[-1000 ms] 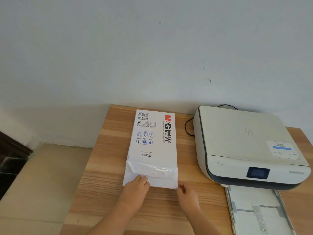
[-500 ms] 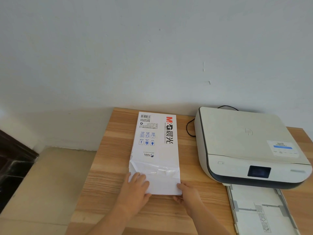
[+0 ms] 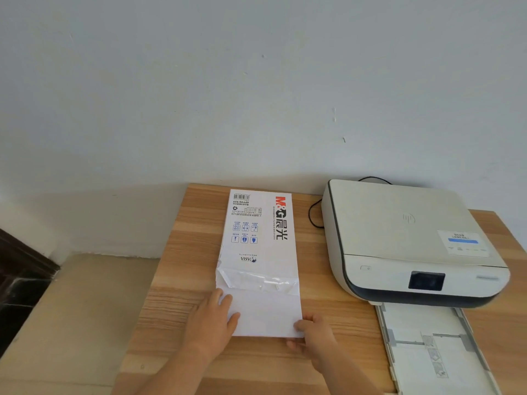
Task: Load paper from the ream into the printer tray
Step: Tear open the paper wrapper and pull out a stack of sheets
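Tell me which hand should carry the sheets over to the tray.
Probably the right hand: it pinches the paper's near corner on the side facing the tray, while the left hand rests flat on top.

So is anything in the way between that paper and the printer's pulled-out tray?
Nothing visible blocks it. The paper sticks out of the opened ream wrapper, with both hands at its near end. Between it and the tray lies only bare wooden table. The printer sits behind the tray.
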`<control>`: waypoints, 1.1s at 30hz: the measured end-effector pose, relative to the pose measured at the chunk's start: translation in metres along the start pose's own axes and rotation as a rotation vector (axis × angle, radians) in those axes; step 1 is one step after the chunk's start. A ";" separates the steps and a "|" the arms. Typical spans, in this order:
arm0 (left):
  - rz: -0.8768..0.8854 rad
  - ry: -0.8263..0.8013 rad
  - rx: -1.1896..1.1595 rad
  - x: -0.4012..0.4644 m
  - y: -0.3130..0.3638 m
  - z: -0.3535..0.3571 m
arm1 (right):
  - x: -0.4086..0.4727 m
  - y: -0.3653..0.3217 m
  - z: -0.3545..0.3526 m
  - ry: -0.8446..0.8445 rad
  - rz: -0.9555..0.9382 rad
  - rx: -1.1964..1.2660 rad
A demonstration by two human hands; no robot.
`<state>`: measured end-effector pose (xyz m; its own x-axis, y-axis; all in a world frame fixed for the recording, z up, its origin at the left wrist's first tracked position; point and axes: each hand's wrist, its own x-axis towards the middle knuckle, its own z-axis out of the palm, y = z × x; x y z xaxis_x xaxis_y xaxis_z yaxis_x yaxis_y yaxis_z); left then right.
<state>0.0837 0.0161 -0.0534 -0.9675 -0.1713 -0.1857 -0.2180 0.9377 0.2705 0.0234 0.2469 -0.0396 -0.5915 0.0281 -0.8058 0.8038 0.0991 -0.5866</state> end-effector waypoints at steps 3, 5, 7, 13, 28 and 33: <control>-0.051 0.011 -0.109 -0.005 -0.001 0.004 | -0.007 0.015 -0.005 -0.018 0.043 -0.032; -0.087 -0.002 -0.219 -0.004 -0.002 0.008 | -0.008 0.021 -0.006 -0.026 0.050 -0.045; -0.126 0.008 -0.370 -0.003 -0.001 0.010 | -0.005 0.021 -0.006 -0.027 0.007 -0.064; -0.307 -0.019 -0.666 0.013 -0.004 -0.001 | -0.004 -0.005 0.006 -0.022 -0.265 -0.215; -0.371 -0.231 -0.905 0.008 -0.021 -0.017 | -0.014 -0.003 0.006 -0.046 -0.258 -0.346; -0.387 -0.230 -0.900 -0.007 -0.017 -0.022 | -0.022 0.003 0.001 -0.102 -0.248 -0.382</control>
<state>0.0913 -0.0051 -0.0362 -0.7823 -0.2638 -0.5643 -0.6196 0.2361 0.7486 0.0389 0.2453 -0.0236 -0.7383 -0.1383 -0.6601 0.5469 0.4500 -0.7060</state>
